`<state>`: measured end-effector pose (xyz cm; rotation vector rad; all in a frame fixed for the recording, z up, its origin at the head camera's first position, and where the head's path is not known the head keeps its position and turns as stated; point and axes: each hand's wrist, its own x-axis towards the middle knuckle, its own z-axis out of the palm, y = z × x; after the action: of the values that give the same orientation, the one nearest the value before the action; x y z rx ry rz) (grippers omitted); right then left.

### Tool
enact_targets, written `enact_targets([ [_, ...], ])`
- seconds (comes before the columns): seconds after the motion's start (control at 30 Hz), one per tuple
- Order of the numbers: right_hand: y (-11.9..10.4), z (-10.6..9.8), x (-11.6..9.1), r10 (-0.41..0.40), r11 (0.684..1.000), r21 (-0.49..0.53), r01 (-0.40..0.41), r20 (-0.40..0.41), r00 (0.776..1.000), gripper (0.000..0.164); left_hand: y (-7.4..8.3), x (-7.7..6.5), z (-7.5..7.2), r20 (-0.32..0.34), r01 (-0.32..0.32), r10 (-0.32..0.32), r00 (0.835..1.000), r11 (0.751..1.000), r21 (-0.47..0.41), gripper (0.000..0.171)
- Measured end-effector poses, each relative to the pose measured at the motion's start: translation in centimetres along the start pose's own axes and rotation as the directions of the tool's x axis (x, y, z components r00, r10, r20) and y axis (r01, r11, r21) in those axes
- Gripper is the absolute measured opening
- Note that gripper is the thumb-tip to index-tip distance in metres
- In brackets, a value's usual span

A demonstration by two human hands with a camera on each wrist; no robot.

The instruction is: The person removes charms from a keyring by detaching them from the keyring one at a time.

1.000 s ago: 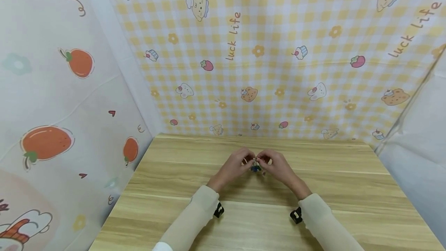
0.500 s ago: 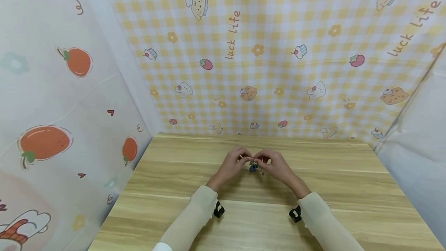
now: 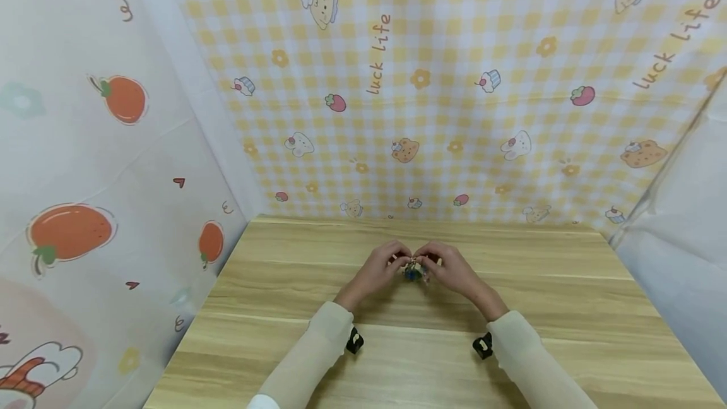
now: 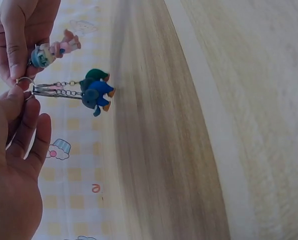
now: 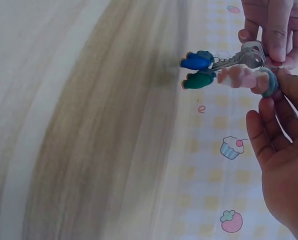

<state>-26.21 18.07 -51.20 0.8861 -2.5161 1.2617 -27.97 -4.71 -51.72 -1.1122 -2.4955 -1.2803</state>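
In the head view both hands meet above the table, with a small bunch of keys and charms hanging beneath their fingertips. My left hand pinches a metal key ring between thumb and fingers. Opposite it, my right hand pinches at the same ring, its thumb and fingertips close against the left ones. Silver keys dangle from the ring. Short chains carry a blue elephant charm and a green elephant charm. Under the right fingers hangs a pink figurine charm with a teal head.
The wood-grain table runs back to a yellow checked cloth. White cloth panels stand at the left and right. Black wrist mounts show beneath both sleeves.
Both hands stay nearly in place, fingertips shifting slightly at the ring. The hanging charms swing and turn a little. The head view tilts slightly downward.
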Motion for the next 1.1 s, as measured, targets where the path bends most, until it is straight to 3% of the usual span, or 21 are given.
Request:
enact_targets([
  [0.17,-0.1,-0.3,0.1,0.031,0.999,0.032,-0.033,0.048,0.998,0.013,-0.1,-0.1,-0.1,-0.006,-0.021,0.021,1.000,0.999,-0.025,0.009],
  [0.33,-0.6,-0.5,0.1,0.102,0.991,0.077,-0.111,0.109,0.989,0.012,0.0,-0.2,-0.2,-0.005,0.013,-0.013,1.000,0.999,-0.045,0.008],
  [0.5,-0.9,-0.6,0.1,0.061,0.998,0.010,-0.062,0.079,0.995,0.010,-0.1,-0.2,-0.2,-0.003,0.059,-0.059,0.998,0.996,-0.070,0.008],
  [0.63,-1.0,-0.7,0.2,0.015,0.999,-0.036,-0.014,0.045,0.999,0.011,-0.1,-0.2,-0.2,-0.008,0.050,-0.051,0.999,0.996,-0.080,0.008],
  [0.93,-1.4,-0.7,0.5,0.027,0.999,-0.019,-0.026,0.050,0.998,0.007,0.2,-0.1,-0.3,-0.001,0.042,-0.042,0.999,0.997,-0.068,0.007],
  [1.1,-1.6,-0.7,0.5,0.036,0.999,-0.018,-0.035,0.060,0.998,0.007,0.4,0.0,-0.4,-0.003,-0.030,0.030,1.000,0.999,0.011,0.011],
])
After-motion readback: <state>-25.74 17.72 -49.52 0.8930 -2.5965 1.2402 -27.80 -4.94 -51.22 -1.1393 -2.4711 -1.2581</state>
